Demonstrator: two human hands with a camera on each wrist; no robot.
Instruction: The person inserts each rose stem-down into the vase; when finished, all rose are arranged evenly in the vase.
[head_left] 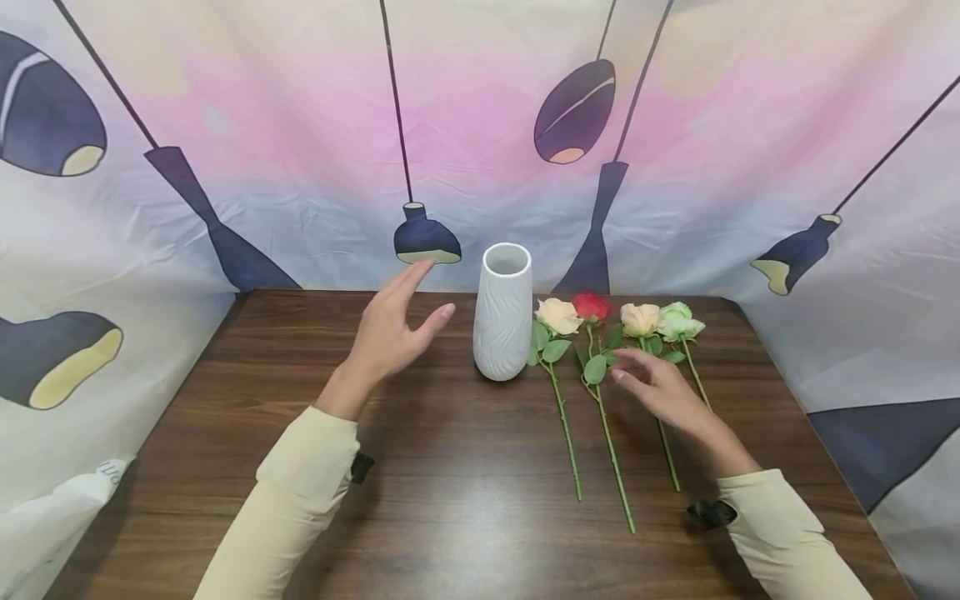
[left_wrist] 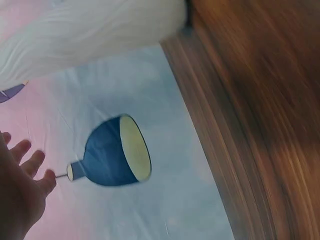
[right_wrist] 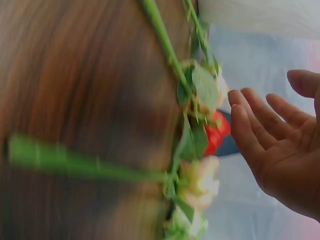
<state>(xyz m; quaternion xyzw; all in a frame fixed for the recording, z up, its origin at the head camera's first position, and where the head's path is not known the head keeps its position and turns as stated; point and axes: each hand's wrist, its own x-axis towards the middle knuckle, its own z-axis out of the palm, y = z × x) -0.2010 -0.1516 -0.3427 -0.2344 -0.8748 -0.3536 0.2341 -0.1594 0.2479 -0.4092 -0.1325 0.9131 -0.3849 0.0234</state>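
A white vase [head_left: 503, 321] with a wavy relief stands upright near the back of the table. To its left my left hand [head_left: 386, 333] is held up with fingers extended and thumb spread, apart from the vase and holding nothing. My right hand [head_left: 660, 390] hovers palm-down among the artificial roses, its fingers loosely bent around no stem. Nearest to it are the red rose [head_left: 592, 307] and the peach rose [head_left: 641, 320]. A cream rose [head_left: 558, 316] lies closest to the vase, and a pale green rose [head_left: 678, 322] farthest right, its stem partly hidden by the right hand.
The dark wooden table [head_left: 450, 517] ends at the back against a printed cloth [head_left: 480, 142] with hanging-lamp pictures. At the lower left edge sits a white plastic bag [head_left: 63, 521]. The rose stems point toward the front of the table.
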